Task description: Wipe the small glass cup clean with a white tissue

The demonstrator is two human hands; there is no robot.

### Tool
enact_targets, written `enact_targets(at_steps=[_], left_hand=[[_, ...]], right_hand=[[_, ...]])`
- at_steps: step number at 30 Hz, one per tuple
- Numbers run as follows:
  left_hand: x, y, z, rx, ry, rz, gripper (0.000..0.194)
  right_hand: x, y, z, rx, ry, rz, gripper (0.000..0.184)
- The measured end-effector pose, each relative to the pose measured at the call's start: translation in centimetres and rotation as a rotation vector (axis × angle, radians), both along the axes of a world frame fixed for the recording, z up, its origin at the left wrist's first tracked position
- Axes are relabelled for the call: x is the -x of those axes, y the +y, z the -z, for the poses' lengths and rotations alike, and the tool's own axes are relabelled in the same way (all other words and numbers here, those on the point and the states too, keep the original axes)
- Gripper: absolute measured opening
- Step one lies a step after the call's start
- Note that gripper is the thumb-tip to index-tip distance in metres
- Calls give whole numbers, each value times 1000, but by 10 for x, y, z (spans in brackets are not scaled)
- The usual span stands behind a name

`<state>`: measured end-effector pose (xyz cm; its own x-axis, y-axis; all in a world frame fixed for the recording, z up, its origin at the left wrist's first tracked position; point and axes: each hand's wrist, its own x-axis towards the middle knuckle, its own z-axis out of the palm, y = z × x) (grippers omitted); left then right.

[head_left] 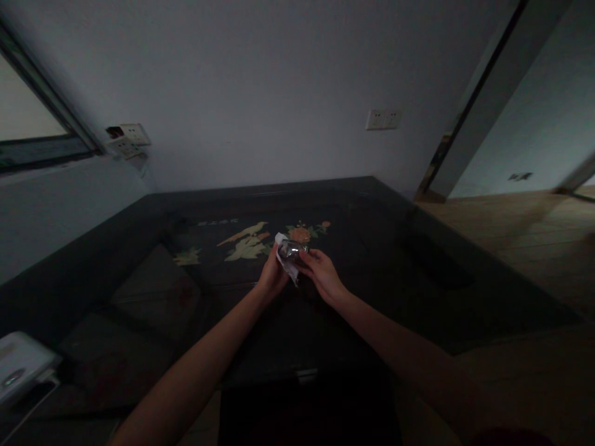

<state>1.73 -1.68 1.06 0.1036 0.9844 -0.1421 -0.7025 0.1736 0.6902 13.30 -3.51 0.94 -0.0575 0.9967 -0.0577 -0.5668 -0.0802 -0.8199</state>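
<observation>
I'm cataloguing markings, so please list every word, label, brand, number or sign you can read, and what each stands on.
Nothing can be read with certainty.
Dark tabletop: row of pale characters near the bird picture, too blurred to read.
White device at left: oval mark, too blurred to tell whether it is lettering.
Shiny silver object between left hand and right hand: no legible text.

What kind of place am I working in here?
Probably a room in a home: a dark, glossy table bearing a bird-and-flower picture stands by a pale wall with power sockets, and wood-look flooring shows at right.
</observation>
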Motion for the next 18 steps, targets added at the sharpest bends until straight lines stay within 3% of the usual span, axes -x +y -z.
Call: enact_targets(at_steps=[6, 13, 18], left_hand=[[2, -1, 3, -132, 184, -95, 40], [9, -6, 5, -462, 599, -221, 47], [10, -9, 6, -482, 663, -196, 48]], right_hand=[[3, -3, -4, -29, -21, 1, 43], [4, -5, -5, -28, -23, 16, 41], [5, -9, -6, -31, -8, -74, 42]])
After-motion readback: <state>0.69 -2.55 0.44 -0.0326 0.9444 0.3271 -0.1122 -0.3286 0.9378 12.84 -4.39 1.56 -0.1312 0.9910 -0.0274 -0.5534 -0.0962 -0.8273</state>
